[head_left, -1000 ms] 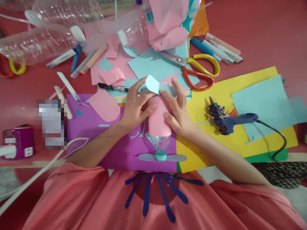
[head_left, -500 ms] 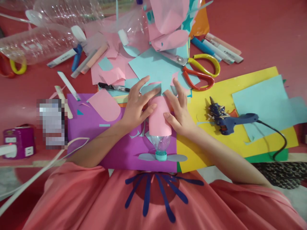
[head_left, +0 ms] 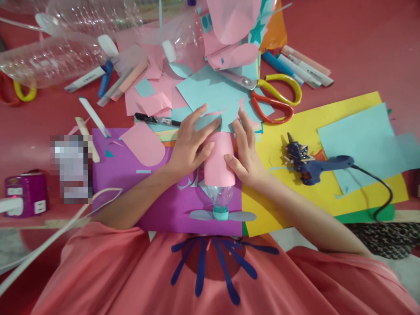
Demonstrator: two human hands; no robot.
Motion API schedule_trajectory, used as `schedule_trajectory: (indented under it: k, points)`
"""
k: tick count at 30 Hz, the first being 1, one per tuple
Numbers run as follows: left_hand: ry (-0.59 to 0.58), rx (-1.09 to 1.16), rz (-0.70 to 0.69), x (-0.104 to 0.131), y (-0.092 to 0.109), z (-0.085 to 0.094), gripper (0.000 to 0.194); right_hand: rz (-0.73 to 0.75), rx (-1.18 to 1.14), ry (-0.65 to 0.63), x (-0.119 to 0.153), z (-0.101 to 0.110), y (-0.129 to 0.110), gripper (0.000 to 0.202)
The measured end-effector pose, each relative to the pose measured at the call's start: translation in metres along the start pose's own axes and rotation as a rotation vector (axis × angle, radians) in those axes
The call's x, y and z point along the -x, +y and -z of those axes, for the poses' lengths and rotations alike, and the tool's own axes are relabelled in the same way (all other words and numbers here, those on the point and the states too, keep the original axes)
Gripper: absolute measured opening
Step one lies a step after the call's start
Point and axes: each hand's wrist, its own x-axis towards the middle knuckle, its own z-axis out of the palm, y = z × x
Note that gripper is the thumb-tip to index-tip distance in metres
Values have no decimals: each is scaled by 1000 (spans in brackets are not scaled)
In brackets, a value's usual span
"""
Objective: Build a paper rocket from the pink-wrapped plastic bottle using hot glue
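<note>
A small clear bottle [head_left: 223, 196] wrapped in pink paper [head_left: 219, 166] lies on the purple sheet, its teal cap [head_left: 221, 213] toward me. Two grey-blue paper blades [head_left: 243, 216] stick out at either side of the cap. At the bottle's far end are light-blue paper fins [head_left: 229, 117]. My left hand [head_left: 190, 146] holds the bottle from the left, thumb on the pink wrap and a fingertip at the fins. From the right, my right hand [head_left: 246, 153] steadies it, thumb on the wrap and the other fingers raised beside the fins.
On the yellow sheet [head_left: 262, 205] to the right lies a blue glue gun [head_left: 315, 166]. Scissors [head_left: 278, 98], markers [head_left: 305, 70] and paper scraps lie beyond my hands. Clear bottles [head_left: 59, 57] are far left; a blurred phone [head_left: 72, 168] and purple adapter [head_left: 26, 194] sit nearer.
The fingers of my right hand have shifted slightly right, off the light-blue fin, which now shows more fully. My left hand and the bottle have barely moved.
</note>
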Motion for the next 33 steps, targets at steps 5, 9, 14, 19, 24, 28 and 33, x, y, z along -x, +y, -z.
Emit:
schedule_trajectory:
  k: [5, 9, 14, 19, 24, 28, 33]
  points:
    - [-17, -31, -22, -1, 6, 3, 53, 53, 31, 45, 0, -5, 1, 67]
    - [-23, -62, -42, 0, 5, 2, 52, 50, 32, 38, 0, -5, 1, 67]
    - [60, -64, -159, 2, 3, 1, 51, 5, 55, 18, 0, -1, -4, 70]
    - [36, -47, -125, 2, 10, 3, 44, -10, 68, -6, -1, -2, -6, 72]
    - [7, -31, -125, 1, 12, 4, 44, -21, 29, -14, 1, -3, -4, 71]
    - [-35, -23, -125, 1, 9, 5, 44, -11, 35, -43, 2, -3, -2, 69]
    - [-89, -47, -62, -1, 10, 8, 43, -8, 37, -38, 4, -6, 2, 71]
